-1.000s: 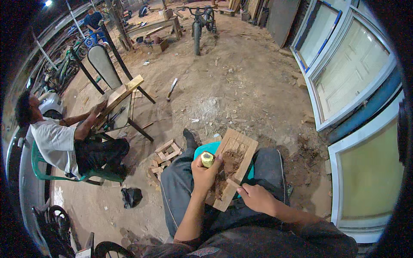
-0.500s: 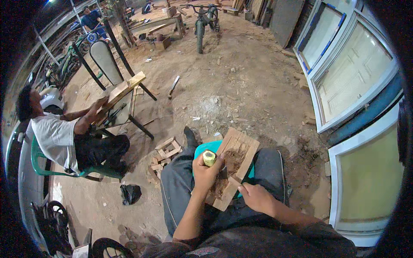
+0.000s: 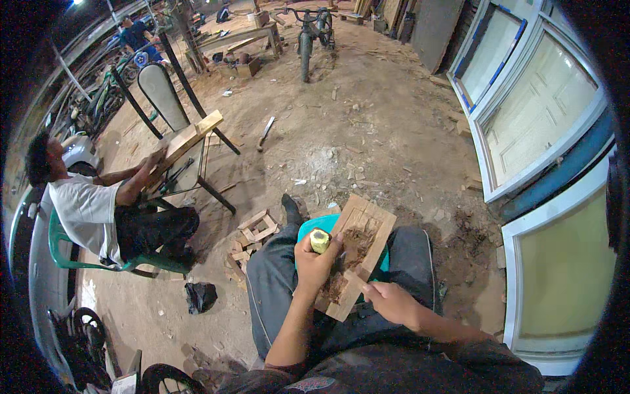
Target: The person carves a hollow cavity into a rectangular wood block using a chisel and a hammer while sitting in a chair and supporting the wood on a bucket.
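Note:
A light wooden board (image 3: 377, 230) slants across a turquoise stool (image 3: 308, 226) between my legs. Its hollowed middle holds brown shavings (image 3: 357, 244). My left hand (image 3: 316, 268) is closed around the thick yellow-green handle (image 3: 320, 240) of what looks like a chisel, its butt end facing up; the blade is mostly hidden below my hand. Over the board's right edge, my right hand (image 3: 392, 301) grips a short flat piece of wood (image 3: 355, 281). Its tip reaches over the shavings, and I cannot tell whether it touches the board.
Wooden offcuts (image 3: 254, 230) and a black plastic bag (image 3: 200, 297) lie left of my legs. A co-worker (image 3: 92, 210) sits on a green chair (image 3: 62, 246), hands on a plank (image 3: 190, 136). Framed panels (image 3: 538, 105) lean at the right. A bicycle (image 3: 306, 46) stands ahead.
My right hand and its piece of wood have shifted very slightly leftward. My left hand keeps its hold. The person in the far left background has moved a little.

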`<state>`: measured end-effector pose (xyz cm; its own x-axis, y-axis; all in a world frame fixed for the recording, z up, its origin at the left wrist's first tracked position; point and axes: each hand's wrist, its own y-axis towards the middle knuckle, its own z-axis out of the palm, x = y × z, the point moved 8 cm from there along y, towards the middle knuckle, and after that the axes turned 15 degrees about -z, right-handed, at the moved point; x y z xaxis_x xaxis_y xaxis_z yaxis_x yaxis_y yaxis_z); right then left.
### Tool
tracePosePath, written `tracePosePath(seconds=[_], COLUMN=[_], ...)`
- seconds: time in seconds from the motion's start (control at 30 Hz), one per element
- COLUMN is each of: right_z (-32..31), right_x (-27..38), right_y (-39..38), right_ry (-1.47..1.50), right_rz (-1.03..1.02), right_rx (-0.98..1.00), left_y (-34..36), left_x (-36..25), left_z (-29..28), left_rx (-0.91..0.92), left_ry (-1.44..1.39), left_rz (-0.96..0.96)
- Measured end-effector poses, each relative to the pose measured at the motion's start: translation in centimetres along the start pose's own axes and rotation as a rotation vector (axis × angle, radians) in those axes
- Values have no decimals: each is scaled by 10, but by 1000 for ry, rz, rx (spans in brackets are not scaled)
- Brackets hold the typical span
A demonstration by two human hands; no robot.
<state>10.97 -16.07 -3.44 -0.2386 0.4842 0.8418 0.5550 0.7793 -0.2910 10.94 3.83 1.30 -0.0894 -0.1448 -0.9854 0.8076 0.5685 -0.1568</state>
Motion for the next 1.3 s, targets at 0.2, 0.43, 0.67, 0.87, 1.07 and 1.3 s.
tracePosePath(seconds=[0.2,0.43,0.67,0.87,1.07,1.3], right_z=[-1,-9,-9,-5,-11,-7], right_x=[2,7,4,5,8,3], right_y=[1,1,2,-1,0,0], right_ry=[-193,-207,-258,-331,-305,-348], right_rz=[-63,-80,-80,-110,-84,-126], right_rx=[-28,-60,-31,-57,-63,-100], left_y=[-2,0,-1,1,-1,2], left_x=[-6,-4,-4,-1,-5,0], left_z=[0,0,-1,-2,0,-3], left_rx=[-13,-8,1,-27,-26,-34], left_ry=[17,10,21,7,6,19], left_rz=[-20,44,9,-1,29,29])
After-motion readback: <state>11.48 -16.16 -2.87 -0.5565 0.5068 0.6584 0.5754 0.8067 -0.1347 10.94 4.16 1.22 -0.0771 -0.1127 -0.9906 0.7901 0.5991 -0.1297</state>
